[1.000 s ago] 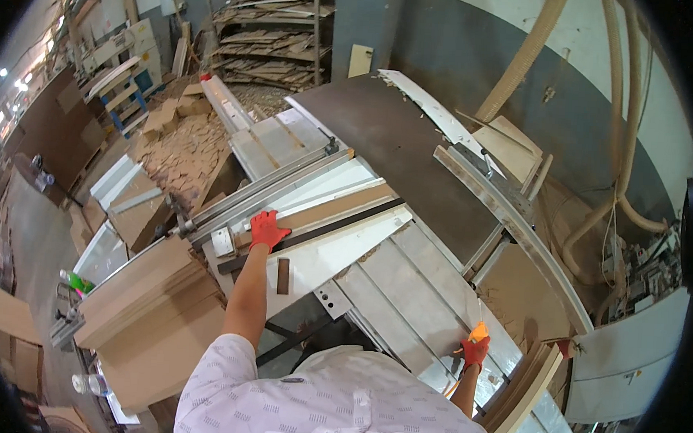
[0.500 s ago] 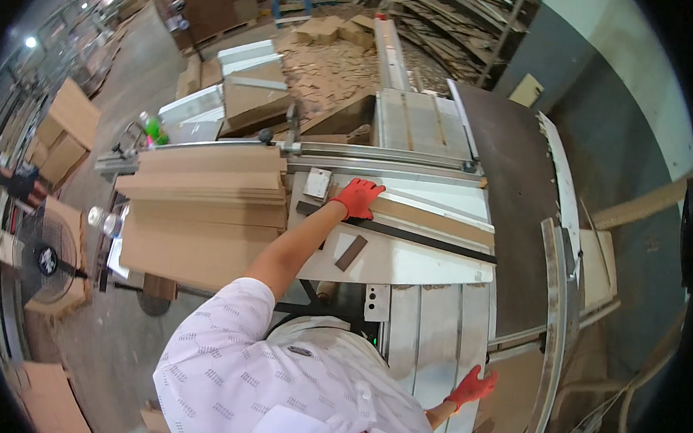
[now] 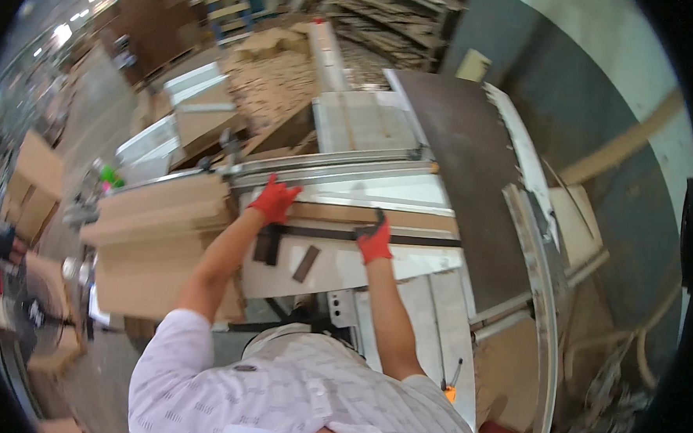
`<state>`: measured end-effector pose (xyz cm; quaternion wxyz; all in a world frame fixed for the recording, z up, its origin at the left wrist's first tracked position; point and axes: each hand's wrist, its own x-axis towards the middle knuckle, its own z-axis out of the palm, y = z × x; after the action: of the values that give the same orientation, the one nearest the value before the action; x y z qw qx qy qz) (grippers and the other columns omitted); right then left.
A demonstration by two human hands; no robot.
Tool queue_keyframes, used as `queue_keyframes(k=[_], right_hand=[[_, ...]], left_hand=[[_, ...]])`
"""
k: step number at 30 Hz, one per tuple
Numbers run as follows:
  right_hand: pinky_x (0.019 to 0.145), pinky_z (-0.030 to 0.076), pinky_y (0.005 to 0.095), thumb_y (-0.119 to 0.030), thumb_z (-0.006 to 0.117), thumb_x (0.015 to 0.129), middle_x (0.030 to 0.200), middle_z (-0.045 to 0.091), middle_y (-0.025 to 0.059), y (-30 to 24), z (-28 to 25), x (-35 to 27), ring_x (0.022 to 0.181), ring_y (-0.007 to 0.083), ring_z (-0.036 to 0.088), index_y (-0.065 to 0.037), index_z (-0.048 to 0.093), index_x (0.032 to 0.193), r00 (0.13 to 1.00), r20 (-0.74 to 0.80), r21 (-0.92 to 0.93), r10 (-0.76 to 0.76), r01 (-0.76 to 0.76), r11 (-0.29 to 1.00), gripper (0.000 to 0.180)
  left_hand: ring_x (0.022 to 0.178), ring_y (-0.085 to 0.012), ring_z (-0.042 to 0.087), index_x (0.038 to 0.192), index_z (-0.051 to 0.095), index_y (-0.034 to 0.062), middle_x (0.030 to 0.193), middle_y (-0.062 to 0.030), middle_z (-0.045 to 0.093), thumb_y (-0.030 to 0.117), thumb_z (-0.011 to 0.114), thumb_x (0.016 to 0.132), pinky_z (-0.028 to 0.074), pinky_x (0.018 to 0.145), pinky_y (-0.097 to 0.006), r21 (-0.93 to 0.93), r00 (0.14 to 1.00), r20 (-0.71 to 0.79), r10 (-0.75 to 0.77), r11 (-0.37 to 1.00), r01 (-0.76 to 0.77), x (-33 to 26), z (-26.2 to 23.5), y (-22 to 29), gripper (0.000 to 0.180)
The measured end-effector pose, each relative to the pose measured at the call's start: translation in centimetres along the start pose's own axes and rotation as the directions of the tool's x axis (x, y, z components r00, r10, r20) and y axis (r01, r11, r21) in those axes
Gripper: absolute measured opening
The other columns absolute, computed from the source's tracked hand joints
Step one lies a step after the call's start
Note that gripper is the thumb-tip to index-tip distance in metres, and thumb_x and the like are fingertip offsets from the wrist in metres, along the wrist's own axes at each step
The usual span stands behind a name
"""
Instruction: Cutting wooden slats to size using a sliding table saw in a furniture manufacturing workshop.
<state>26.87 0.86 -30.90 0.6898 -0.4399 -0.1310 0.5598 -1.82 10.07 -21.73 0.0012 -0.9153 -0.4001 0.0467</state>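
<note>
i'm seeing both gloved hands, left hand (image 3: 274, 200) and right hand (image 3: 374, 238), pressing open-fingered on wooden strip (image 3: 409, 217) lying on saw table (image 3: 375, 267); strip looking uncut.

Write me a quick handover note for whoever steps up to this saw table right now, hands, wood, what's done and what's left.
Left hand: red glove, fingers spread flat on the near-left end of the long wooden strip, beside the metal fence rail.
Right hand: red glove, resting on the strip's near edge over the dark bar.
The strip lies flat across the white saw table. A stack of wooden boards sits to the left, and a dark panel to the right.
Done: strip laid down, both hands on it.
Left: whether it has been cut cannot be told.
</note>
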Motion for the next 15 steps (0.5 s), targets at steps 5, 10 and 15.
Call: queue_keyframes(k=[5, 10, 15], right_hand=[[0.093, 0.050, 0.0449, -0.014, 0.069, 0.084, 0.141, 0.044, 0.0100, -1.7, -1.8, 0.8, 0.111, 0.0283, 0.055, -0.016, 0.042, 0.143, 0.959, -0.006, -0.560, -0.283, 0.231, 0.796, 0.066], [0.095, 0.050, 0.0373, 0.004, 0.064, 0.077, 0.136, 0.050, 0.0127, -5.3, -3.1, -3.7, 0.117, 0.0221, 0.052, -0.010, 0.041, 0.144, 0.987, 0.073, -0.587, -0.142, 0.157, 0.794, 0.073], [0.089, 0.050, 0.0319, 0.004, 0.047, 0.085, 0.139, 0.052, 0.0092, -11.9, -9.4, -9.7, 0.117, 0.0188, 0.052, -0.006, 0.047, 0.143, 0.971, -0.198, -0.060, -0.134, 0.124, 0.990, 0.059]], left_hand=[[0.101, -0.0292, 0.061, 0.104, 0.068, 0.0153, 0.091, -0.0060, 0.067, 0.026, 0.082, 0.054, 0.021, 0.114, -0.069, -0.022, 0.995, -0.050, 0.085, 0.996, -0.086, -4.3, -7.7, 4.3, 0.053], [0.101, -0.0287, 0.061, 0.108, 0.065, 0.0162, 0.093, -0.0087, 0.065, 0.030, 0.084, 0.058, 0.024, 0.113, -0.066, 0.053, 0.990, -0.142, 0.013, 0.999, -0.005, -10.0, -10.9, 12.1, 0.056], [0.090, -0.0253, 0.063, 0.136, 0.052, 0.0105, 0.097, -0.0085, 0.066, 0.024, 0.080, 0.074, 0.050, 0.090, -0.040, -0.908, 0.984, -0.067, -0.167, 0.418, 0.009, -13.9, -9.1, 14.1, 0.069]])
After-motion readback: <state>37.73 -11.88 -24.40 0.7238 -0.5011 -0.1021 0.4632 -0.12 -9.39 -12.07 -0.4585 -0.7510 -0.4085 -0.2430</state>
